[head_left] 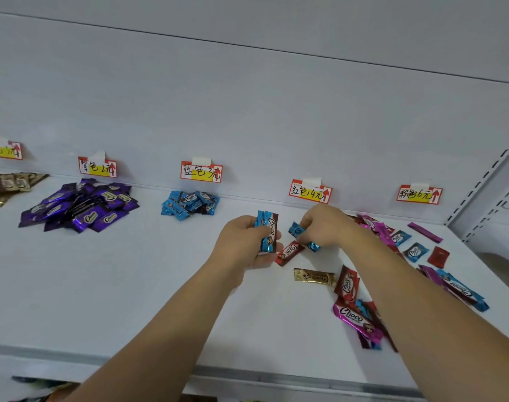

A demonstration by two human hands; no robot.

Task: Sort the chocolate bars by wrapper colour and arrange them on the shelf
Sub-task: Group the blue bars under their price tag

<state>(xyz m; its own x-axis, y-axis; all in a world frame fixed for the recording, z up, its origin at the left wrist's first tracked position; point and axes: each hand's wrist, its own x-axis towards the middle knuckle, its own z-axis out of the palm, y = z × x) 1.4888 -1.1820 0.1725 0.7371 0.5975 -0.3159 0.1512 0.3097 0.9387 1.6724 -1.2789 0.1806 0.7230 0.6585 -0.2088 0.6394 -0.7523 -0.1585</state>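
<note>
My left hand [246, 242] grips a blue chocolate bar [267, 231] upright above the white shelf [131, 285]. Just to its right, my right hand [322, 224] pinches another blue bar [301, 233], held low over a red bar [289, 252] that lies on the shelf. Sorted heaps sit along the back: a blue pile [189, 205], a purple pile [82, 208] and a brown-gold pile [6, 184]. A mixed scatter of red, pink and blue bars [354, 311] lies at the right, partly hidden by my right forearm. One gold bar [314, 276] lies alone.
Handwritten price labels [201, 171] are taped along the back wall above each section. A perforated metal upright [491, 181] closes the shelf on the right. The shelf's front edge [276, 378] runs along the bottom, with more goods dimly visible below it.
</note>
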